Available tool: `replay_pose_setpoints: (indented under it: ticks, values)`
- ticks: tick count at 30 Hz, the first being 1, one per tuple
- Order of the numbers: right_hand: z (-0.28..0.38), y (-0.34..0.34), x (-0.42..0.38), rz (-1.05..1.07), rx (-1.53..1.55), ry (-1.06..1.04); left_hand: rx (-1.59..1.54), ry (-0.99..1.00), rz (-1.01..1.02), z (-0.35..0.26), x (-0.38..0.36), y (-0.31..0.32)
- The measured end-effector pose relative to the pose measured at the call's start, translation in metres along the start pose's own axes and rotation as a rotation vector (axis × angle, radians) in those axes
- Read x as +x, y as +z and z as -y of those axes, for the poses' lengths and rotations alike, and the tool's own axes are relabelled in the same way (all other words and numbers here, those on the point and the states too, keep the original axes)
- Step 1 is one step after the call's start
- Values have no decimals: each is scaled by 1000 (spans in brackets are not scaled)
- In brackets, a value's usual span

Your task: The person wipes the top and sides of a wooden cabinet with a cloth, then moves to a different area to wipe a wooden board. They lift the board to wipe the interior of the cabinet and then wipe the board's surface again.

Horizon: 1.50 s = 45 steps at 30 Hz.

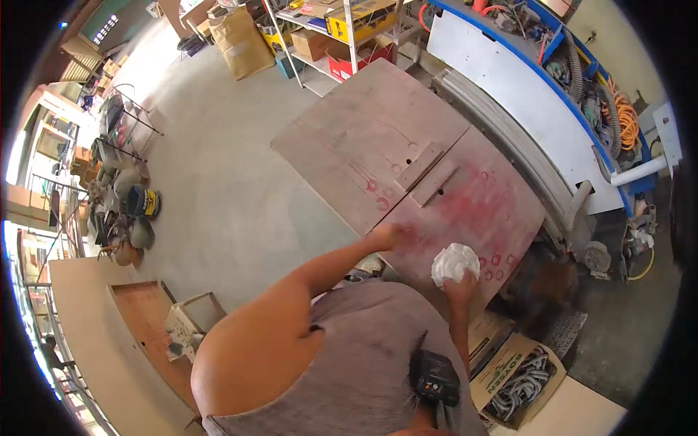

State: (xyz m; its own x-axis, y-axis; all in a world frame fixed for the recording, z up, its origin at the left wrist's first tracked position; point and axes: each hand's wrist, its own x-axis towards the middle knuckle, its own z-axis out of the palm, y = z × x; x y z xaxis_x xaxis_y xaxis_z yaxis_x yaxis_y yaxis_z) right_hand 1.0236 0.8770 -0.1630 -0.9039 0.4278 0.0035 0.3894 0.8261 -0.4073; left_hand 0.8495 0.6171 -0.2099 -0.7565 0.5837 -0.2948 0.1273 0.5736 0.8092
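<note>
My right hand (460, 285) is closed on a crumpled white cloth (456, 263), which lies against the near right part of a worn board (429, 218). The board is dusty pink-brown, with red smears and several red ring marks. My left hand (389, 237) is over the board's near left edge, smeared by motion, so its fingers cannot be made out. Two wooden strips (419, 166) lie side by side along the seam between the board's two halves.
An open carton (556, 361) with grey curved pieces stands at the lower right. Shelving (354, 43) with boxes is beyond the board. A blue-edged bench (509, 80) with hoses runs along the right. A dark bucket (138, 201) and clutter line the left.
</note>
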Motion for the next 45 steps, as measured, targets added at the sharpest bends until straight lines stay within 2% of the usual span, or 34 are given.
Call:
replay_pose_setpoints:
  ticks: [1,2,4,5,6,7,8,9,11,13,15,16,17,18,19,20,22,23,24,25,28,30,32,33,35,37,38,40,43,44,45]
  values:
    - [-7,10,1,-13,-2,1,-47,-292,6,-17,-26,-27]
    - [-15,20,2,-37,-75,-62,-287,-365,-26,-8,-53,-40]
    - [-16,12,7,-109,-147,-91,-357,-485,-98,52,-75,-37]
    - [-2,-6,8,-10,-56,-39,-287,-524,-128,81,-93,-40]
    - [4,-18,7,95,42,9,-17,-503,-74,108,-115,-37]
    - [-2,-20,8,68,53,29,446,-399,59,133,-136,-32]
    - [-5,-17,11,133,16,53,818,-296,201,147,-161,-25]
    - [-10,-13,14,201,-22,73,952,-278,255,138,-189,-21]
    - [-20,-4,15,199,-43,54,863,-329,202,156,-235,3]
    - [-36,16,13,194,-68,39,669,-429,-63,156,-270,32]
    - [-58,39,8,120,70,-98,163,-763,-188,129,-274,43]
    - [-57,34,4,89,18,-75,390,-671,-71,178,-266,60]
    - [-62,33,5,55,17,-55,222,-719,-131,143,-261,54]
    - [-70,32,6,141,11,-89,51,-766,-181,110,-262,52]
    - [-77,30,7,231,5,-123,64,-736,-168,104,-249,52]
    - [-80,17,5,233,48,-124,54,-747,-193,98,-240,54]
    - [-95,-12,-2,134,94,-109,51,-756,-218,83,-228,49]
    - [-104,-22,-3,57,139,-112,-60,-773,-216,29,-223,30]
    - [-114,-28,0,15,140,39,-174,-794,-214,-2,-223,21]
    - [-128,-34,1,-26,138,189,-173,-795,-215,8,-221,23]
    - [-188,-43,-1,-134,199,242,-371,-728,-248,47,-211,22]
    - [-204,-57,-5,-145,147,594,-357,-765,-231,53,-208,21]
    - [-210,-58,-15,-221,201,624,-340,-801,-219,57,-209,17]
    - [-209,-61,-20,-297,251,658,-242,-627,-127,71,-214,17]
    - [-185,-70,-39,-343,345,644,-134,-441,-22,66,-207,13]
    - [-171,-62,-60,-332,297,418,-180,-787,-121,5,-201,11]
    - [-161,-51,-70,-312,249,362,-172,-779,-109,-7,-203,12]
    - [-140,-25,-83,-221,187,267,-173,-753,-118,-22,-201,11]
    - [-81,-48,-88,0,234,185,-185,-715,-22,-13,-199,16]
    - [-79,-40,-86,-28,231,199,-150,-622,-65,-15,-202,19]
    - [-80,-28,-88,-41,244,122,-117,-525,-105,-14,-207,24]
